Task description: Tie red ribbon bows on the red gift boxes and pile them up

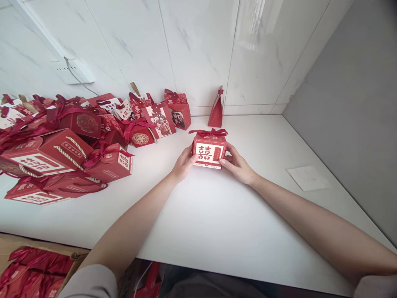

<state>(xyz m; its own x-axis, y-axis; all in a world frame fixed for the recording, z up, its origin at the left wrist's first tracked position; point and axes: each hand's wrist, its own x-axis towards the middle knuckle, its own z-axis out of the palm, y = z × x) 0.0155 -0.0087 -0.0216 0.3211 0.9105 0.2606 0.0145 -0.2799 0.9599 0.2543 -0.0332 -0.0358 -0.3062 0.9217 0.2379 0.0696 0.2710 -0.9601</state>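
Between my hands is a red gift box [208, 151] with a white double-happiness panel and a dark red ribbon bow on top. It stands upright at the middle of the white table [198, 215]. My left hand [185, 163] grips its left side, thumb on the front face. On the right side my right hand [237, 164] holds it the same way, thumb near the lower front corner. The other fingers go behind the box and are partly hidden. Behind it, against the wall, a narrow red box [216, 108] with a ribbon stands apart.
Many red gift boxes [71, 147] with ribbons and cords are heaped at the left. A white paper [308, 178] lies at the right, near a grey panel [350, 103]. Below the table's left edge, a cardboard carton [76, 265] holds more red boxes. A socket [72, 71] with a cable sits on the wall.
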